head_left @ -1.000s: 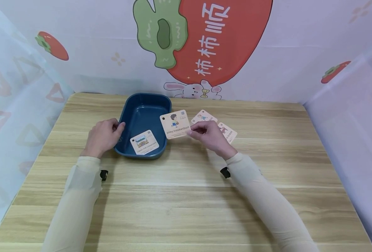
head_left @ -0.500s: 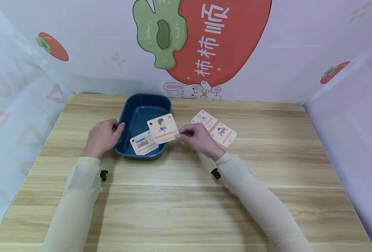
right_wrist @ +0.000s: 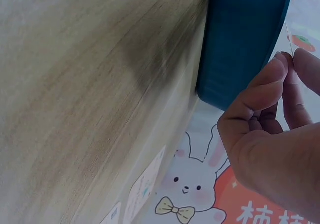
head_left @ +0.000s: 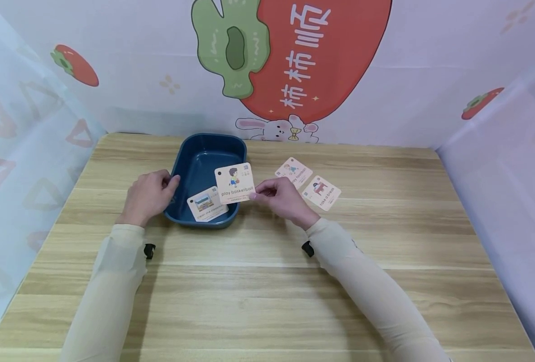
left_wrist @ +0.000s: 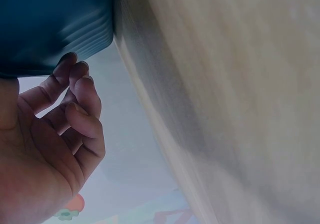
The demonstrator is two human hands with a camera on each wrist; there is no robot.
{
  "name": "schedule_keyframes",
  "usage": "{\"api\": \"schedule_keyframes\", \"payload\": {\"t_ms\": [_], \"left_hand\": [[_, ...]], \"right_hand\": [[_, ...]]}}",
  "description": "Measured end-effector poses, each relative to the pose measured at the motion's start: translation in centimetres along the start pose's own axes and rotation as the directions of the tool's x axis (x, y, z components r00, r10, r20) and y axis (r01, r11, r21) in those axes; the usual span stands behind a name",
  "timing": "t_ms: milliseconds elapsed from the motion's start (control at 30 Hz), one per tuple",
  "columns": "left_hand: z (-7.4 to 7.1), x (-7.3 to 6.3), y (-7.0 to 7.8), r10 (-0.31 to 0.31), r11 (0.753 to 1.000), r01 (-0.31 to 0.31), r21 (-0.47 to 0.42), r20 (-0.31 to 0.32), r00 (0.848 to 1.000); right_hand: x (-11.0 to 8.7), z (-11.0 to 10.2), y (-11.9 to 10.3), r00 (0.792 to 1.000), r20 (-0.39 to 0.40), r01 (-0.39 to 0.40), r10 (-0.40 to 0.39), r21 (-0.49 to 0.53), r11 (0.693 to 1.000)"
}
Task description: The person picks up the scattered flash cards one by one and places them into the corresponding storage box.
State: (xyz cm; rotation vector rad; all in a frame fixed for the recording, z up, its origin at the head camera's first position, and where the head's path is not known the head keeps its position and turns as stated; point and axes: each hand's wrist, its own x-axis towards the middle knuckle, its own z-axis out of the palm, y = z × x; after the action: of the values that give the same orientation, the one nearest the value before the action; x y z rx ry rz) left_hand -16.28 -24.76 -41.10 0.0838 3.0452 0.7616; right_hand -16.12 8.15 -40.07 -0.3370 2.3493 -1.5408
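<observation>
My left hand (head_left: 149,197) grips the left rim of a dark blue plastic bin (head_left: 204,144). Its thumb hooks over the rim, and in the left wrist view the curled fingers (left_wrist: 89,96) lie along the outer wall. Between thumb and fingertips, my right hand (head_left: 283,198) pinches the lower right corner of a "play basketball" card (head_left: 234,182). That card is held above the bin's right side, its face toward the head camera. Inside the bin lies a "clean the classroom" card (head_left: 204,205), its right edge partly covered by the held card.
Right of the bin, a "play football" card (head_left: 296,170) lies on the wooden table (head_left: 249,301), partly hidden by my right hand. Beside it lies a "take a break" card (head_left: 322,192). A printed cloth backdrop (head_left: 159,110) rises behind the table, with cloth at both sides too.
My right hand has carried the "play basketball" card left from beside the bin to over its right side, then straightened it slightly. The left hand and bin stay put.
</observation>
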Motion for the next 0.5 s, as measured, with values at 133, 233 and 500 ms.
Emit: {"api": "schedule_keyframes", "payload": {"t_ms": [133,233,500], "left_hand": [[-0.04,-0.01,0.02,-0.001,1.000,0.001,-0.001,0.000,1.000],[-0.06,-0.01,0.05,0.000,1.000,0.000,-0.004,0.000,1.000],[-0.09,-0.03,0.07,-0.015,1.000,0.015,-0.007,0.007,1.000]], "right_hand": [[0.21,0.08,0.14,1.000,-0.003,-0.011,0.011,-0.005,1.000],[0.37,0.22,0.19,1.000,0.011,-0.016,0.016,0.007,1.000],[0.70,0.73,-0.03,0.992,0.074,-0.099,0.097,0.018,0.995]]}}
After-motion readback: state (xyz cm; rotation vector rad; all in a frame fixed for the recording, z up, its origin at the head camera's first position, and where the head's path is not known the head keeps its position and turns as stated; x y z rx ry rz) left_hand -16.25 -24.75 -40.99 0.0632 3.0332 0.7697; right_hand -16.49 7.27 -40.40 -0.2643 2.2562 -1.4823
